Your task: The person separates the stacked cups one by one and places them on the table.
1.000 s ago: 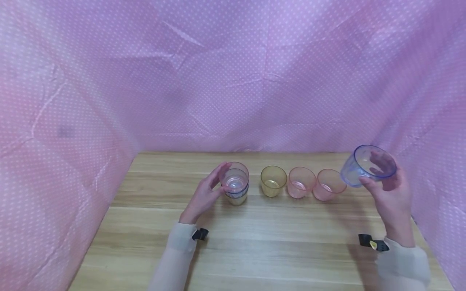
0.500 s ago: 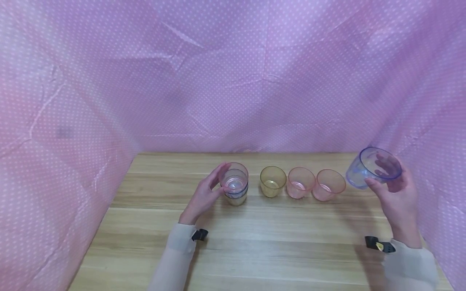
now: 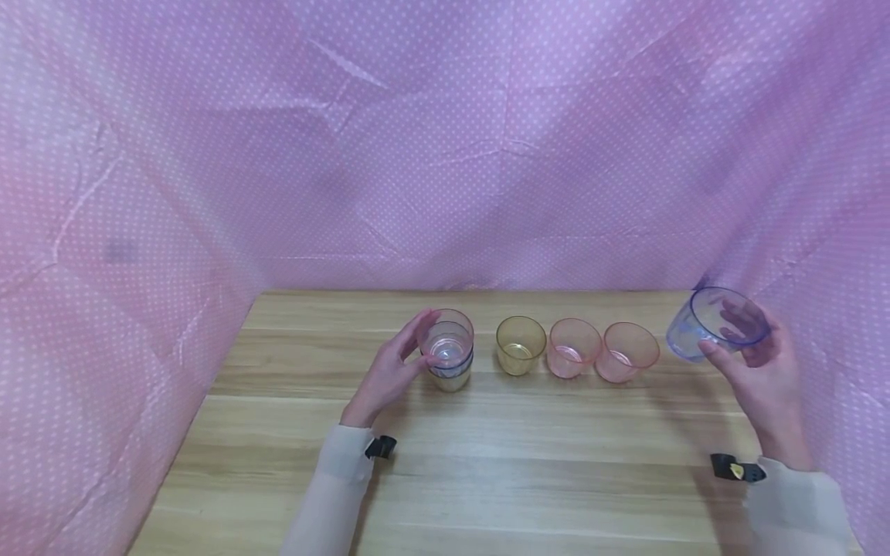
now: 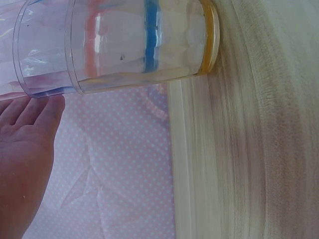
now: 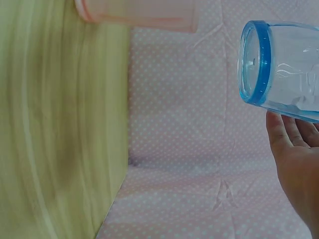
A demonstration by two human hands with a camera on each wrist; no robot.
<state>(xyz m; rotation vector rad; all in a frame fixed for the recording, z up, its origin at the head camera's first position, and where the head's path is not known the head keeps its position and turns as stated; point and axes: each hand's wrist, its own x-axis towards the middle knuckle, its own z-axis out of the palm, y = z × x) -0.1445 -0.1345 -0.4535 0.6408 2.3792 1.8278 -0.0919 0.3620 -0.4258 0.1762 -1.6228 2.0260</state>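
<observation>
My left hand (image 3: 389,374) grips the upper part of a stack of nested clear cups (image 3: 448,355) from its left side. Pink is the top cup, a blue one sits in the middle and a yellow one at the bottom; in the left wrist view the coloured bases show through the stack (image 4: 119,45), whose yellow base meets the wood. On the right, my right hand (image 3: 761,378) holds a clear blue cup (image 3: 716,324), tilted, above the table. Its thick blue base (image 5: 261,62) shows in the right wrist view, with fingers (image 5: 284,132) along the side.
Between the hands a yellow cup (image 3: 520,346) and two pink cups, a middle one (image 3: 573,349) and a right one (image 3: 627,353), stand upright in a row on the wooden table (image 3: 487,479). Pink dotted cloth (image 3: 445,154) hangs behind and at both sides.
My right hand has moved a little to the right and slightly down with the blue cup, away from the row. My left hand and the stack have stayed nearly still.
</observation>
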